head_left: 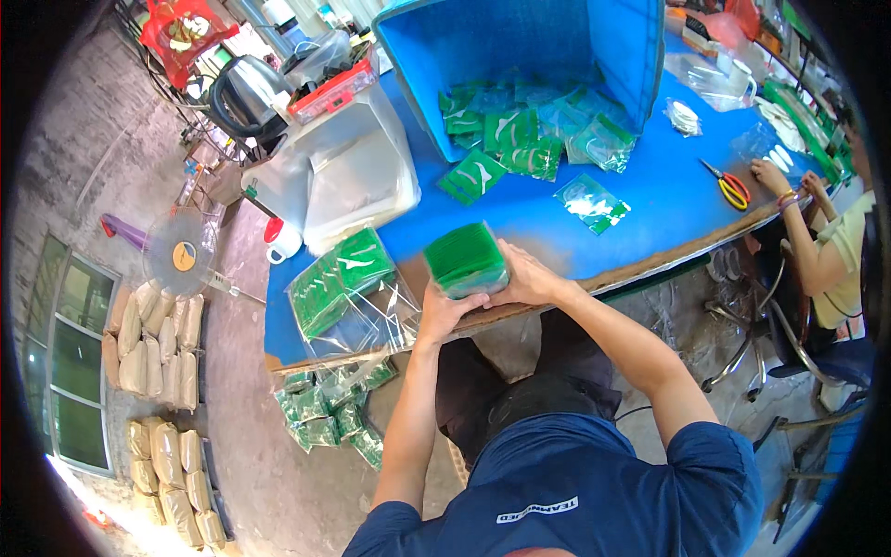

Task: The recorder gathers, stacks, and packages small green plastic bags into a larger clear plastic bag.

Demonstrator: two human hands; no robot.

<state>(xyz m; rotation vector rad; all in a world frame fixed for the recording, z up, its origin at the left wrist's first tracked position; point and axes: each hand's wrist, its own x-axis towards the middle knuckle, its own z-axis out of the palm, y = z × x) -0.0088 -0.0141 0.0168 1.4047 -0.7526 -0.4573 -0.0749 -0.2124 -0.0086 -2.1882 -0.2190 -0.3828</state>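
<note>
Both of my hands press around a thick stack of green packets [466, 260] at the near edge of the blue table [520, 223]. My left hand [444, 311] grips its lower left side, and my right hand [524, 277] wraps the right side, the thumbs close together in front. Just left of the stack lies a large clear plastic bag [348, 288] with rows of the same green packets inside. Farther back, a blue crate [520, 46] rests on its side, with loose green packets [520, 139] spilling from its mouth. A single packet [594, 202] lies apart on the table.
A clear plastic bin [357, 176], a red-lidded cup [281, 239] and a kettle [249, 93] stand at the left. Orange-handled scissors [729, 186] lie at the right, near a co-worker's hands [775, 181]. Filled bags [339, 408] sit on the floor beside a fan [186, 252].
</note>
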